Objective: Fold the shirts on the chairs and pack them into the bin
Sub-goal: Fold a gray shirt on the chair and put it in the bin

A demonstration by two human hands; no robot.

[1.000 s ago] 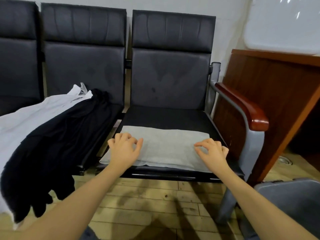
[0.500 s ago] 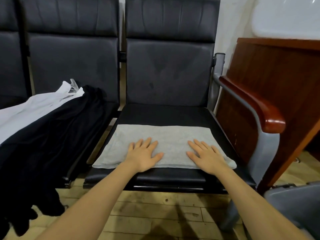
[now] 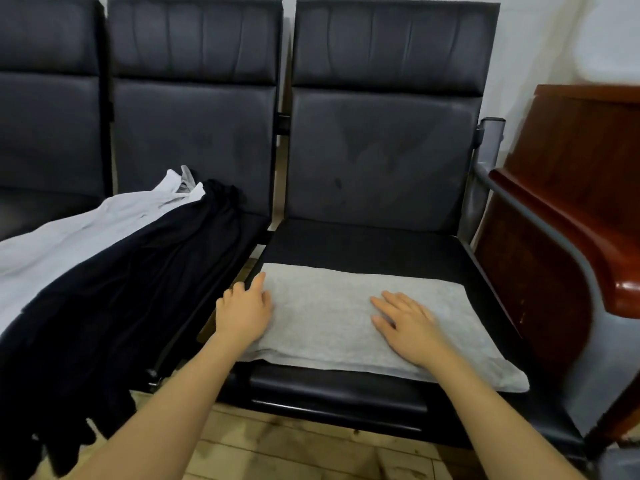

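Observation:
A grey shirt (image 3: 332, 317), folded into a flat rectangle, lies on the seat of the right-hand black chair (image 3: 381, 244). My left hand (image 3: 244, 311) rests at the fold's left edge, fingers loosely bent over that edge. My right hand (image 3: 407, 323) lies flat on the middle of the shirt with fingers straight. On the neighbouring chair to the left a black shirt (image 3: 114, 289) is draped unfolded over the seat front, and a white shirt (image 3: 69, 240) lies partly under it.
A red-brown wooden armrest (image 3: 588, 237) on a grey metal frame borders the chair on the right, with a wooden desk (image 3: 571, 140) behind it. The grey corner of a bin (image 3: 623, 462) shows at the bottom right. Wooden floor lies below.
My left hand has slid from the shirt's middle to its left edge. My right hand has moved left toward the centre of the fold. The view has shifted closer.

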